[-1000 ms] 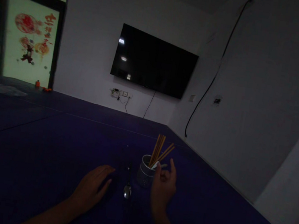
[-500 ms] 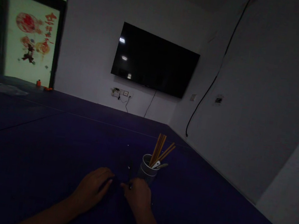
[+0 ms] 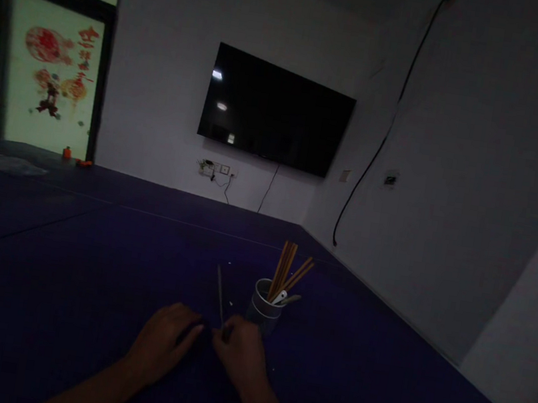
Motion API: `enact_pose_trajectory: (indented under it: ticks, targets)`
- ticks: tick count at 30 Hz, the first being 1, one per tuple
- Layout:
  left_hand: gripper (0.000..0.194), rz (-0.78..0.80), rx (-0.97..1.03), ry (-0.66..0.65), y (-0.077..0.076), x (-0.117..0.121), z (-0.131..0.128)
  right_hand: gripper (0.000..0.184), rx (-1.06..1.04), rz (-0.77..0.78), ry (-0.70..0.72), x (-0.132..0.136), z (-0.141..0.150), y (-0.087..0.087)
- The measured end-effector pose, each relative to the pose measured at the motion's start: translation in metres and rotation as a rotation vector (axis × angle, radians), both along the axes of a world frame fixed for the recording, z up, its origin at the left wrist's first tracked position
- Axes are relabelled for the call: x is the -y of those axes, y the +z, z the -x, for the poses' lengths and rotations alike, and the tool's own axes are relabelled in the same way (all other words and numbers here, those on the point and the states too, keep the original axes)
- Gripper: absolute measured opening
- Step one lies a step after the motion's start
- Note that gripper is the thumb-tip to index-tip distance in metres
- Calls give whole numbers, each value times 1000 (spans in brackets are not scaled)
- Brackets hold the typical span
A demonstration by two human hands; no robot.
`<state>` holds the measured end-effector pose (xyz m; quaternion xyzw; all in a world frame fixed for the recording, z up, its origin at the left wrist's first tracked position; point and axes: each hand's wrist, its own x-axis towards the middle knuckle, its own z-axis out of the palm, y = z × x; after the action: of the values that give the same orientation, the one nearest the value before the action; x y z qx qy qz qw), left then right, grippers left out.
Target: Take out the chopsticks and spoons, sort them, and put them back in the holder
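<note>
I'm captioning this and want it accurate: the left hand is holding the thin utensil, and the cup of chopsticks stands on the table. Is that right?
Not quite: the head view shows the right hand holding the thin utensil. The cup of chopsticks does stand on the table.

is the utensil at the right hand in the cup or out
Out: the utensil runs from the right hand, clear of the cup.

The right grip holds a spoon, its handle pointing forward; just beyond that grip, to the right, stands a cup of chopsticks. The left grip lies near the right, fingers loosely curved.
</note>
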<state>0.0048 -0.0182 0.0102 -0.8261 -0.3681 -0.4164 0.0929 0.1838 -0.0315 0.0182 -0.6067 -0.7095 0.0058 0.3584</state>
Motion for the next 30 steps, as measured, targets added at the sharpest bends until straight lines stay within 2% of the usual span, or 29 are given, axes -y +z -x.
enact_pose_trajectory:
  ticks: [5, 8, 13, 21, 24, 27, 30]
  targets:
    - [30, 57, 16, -10, 2, 0, 1, 4, 79, 8, 188, 10, 13, 3]
    - [31, -30, 68, -51, 0, 1, 2, 5, 146, -35, 233, 15, 18, 1]
    - [33, -147, 75, -131, 2, 4, 1, 12, 110, -107, 326, 15, 17, 1]
    - [34, -318, -35, -102, 11, 4, 3, 34, -13, -403, 370, 27, 14, 8]
    - [39, -335, -59, -108, 6, 4, 1, 28, 31, -506, 406, 30, 19, 8]
    - [33, -321, -56, -119, 1, 3, 1, 30, 112, -559, 441, 30, 24, 6]
    - [30, -310, -40, -106, 0, 3, 2, 31, 121, -639, 399, 27, 21, 4]
